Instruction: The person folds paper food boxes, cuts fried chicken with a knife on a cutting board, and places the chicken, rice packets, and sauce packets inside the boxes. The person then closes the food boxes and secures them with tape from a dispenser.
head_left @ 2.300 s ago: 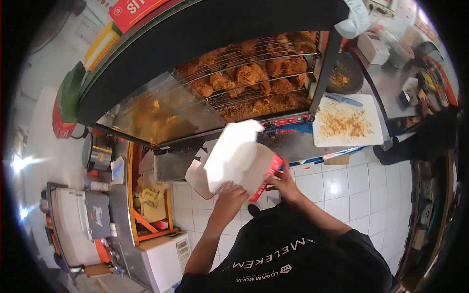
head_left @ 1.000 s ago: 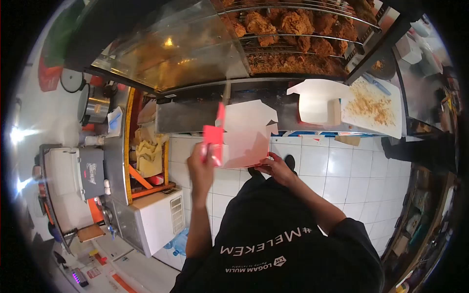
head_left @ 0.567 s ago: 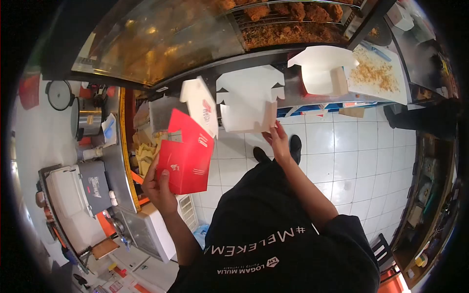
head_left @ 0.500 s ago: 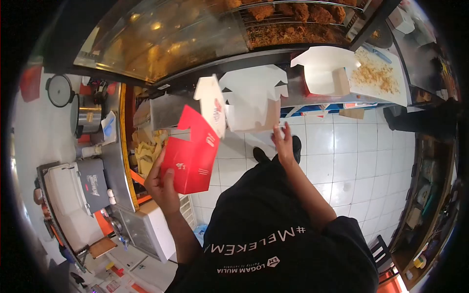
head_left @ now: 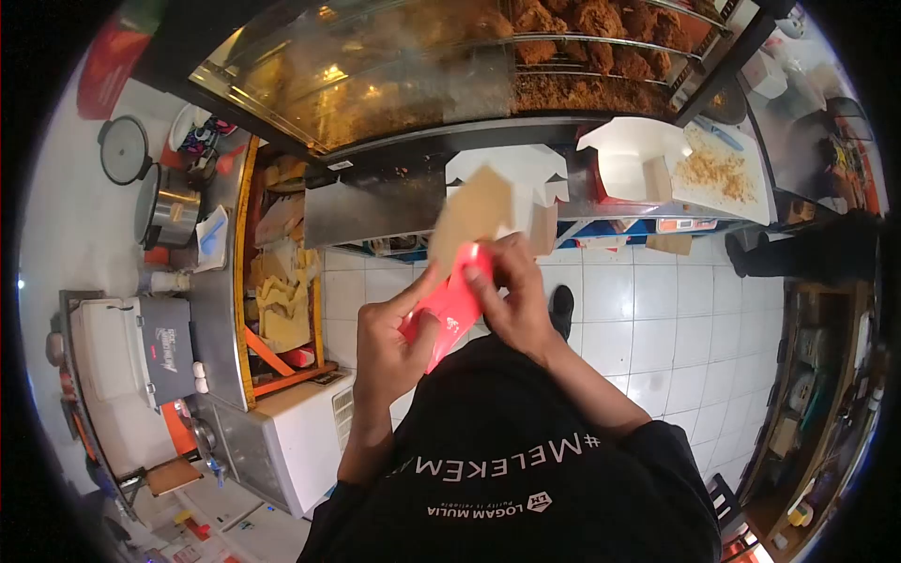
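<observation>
Between my two hands is a red cardboard food box (head_left: pixel 457 314), held tilted in front of my chest. A pale tan flap, blurred by motion, sticks out from its far end. My left hand (head_left: pixel 389 342) is wrapped round its near left side, thumb on the red face. My right hand (head_left: pixel 514 296) grips its upper right edge, with the thumb pressed on it. Just beyond, an open white cardboard box (head_left: pixel 502 161) stands at the counter edge, partly hidden by the flap. To its right is another open box (head_left: pixel 631 167), white inside.
A glass warmer cabinet (head_left: pixel 404 75) with fried chicken (head_left: pixel 601 28) on racks is behind the counter (head_left: pixel 375 202). A crumb-covered white board (head_left: pixel 718 174) lies right. Shelves with yellowish paper (head_left: pixel 284 300) stand left. A person's dark-clothed leg (head_left: pixel 798 255) shows at right.
The red box has moved right and turned, its faces now narrower in view. My right hand has come up from near the white box and taken hold of the red one.
</observation>
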A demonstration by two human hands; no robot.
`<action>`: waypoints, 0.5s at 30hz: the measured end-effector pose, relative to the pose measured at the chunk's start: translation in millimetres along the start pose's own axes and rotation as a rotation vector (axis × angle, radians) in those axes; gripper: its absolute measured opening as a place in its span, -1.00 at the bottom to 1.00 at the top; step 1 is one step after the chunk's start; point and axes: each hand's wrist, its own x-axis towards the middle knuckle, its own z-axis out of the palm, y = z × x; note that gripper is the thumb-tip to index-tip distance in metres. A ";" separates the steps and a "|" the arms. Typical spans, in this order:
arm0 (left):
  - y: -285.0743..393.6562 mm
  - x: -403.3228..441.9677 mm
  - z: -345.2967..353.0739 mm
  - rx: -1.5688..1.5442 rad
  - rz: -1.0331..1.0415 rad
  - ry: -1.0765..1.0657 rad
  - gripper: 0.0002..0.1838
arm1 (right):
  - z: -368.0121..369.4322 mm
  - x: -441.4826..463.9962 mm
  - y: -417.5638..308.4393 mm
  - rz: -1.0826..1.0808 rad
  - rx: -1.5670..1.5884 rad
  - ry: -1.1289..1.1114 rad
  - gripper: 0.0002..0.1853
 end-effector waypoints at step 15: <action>-40.7 -51.4 -110.9 -0.112 -0.127 -0.013 -0.66 | 2.8 1.6 -30.5 -0.307 -0.393 -0.451 -0.25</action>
